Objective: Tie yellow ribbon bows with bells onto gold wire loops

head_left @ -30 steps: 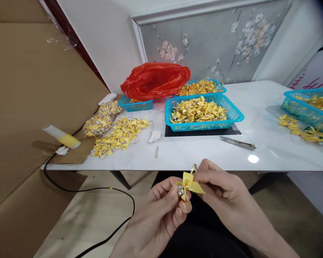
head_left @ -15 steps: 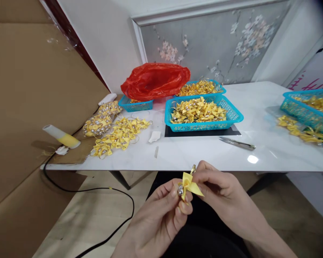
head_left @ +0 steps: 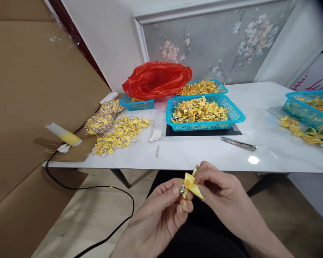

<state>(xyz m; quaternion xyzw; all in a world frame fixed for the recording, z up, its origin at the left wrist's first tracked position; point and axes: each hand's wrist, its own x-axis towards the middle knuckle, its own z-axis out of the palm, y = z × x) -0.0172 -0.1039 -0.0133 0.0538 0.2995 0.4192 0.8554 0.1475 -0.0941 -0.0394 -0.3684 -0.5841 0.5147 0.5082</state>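
Small yellow ribbon bow [head_left: 191, 183] with a silver bead [head_left: 182, 190] and a gold metal ring [head_left: 195, 169], held in the air just below the near edge of the white marble counter [head_left: 199, 154], over the lap. Left hand [head_left: 158, 218] pinching the bead end between thumb and forefinger, fingers [head_left: 174, 189] closed narrow on it; right hand [head_left: 220, 193] closed on the bow from the other side, fingers [head_left: 204, 176] tight around the knot and the base of the ring. Both grips small and near the centre, leaving the ribbon tails free. Judged best handled with light pressure only, enough to stop the bead turning without creasing the loops; better to keep the piece close in and steady between the two pinches, wrists low. On the counter beyond: turquoise plastic mesh basket [head_left: 232, 116] filled with like bows, on a black mat; a second such basket [head_left: 136, 104] under a red plastic bag [head_left: 157, 79]; a third basket [head_left: 298, 109] far right; loose heap of finished yellow bows [head_left: 118, 134] to the left; slim metal snips [head_left: 239, 144] lying flat, well within reach of the right hand. White and yellow glue gun [head_left: 63, 134] resting on brown cardboard at the left edge, black cord [head_left: 96, 188] trailing to the floor; worth keeping the elbows away from that cord.
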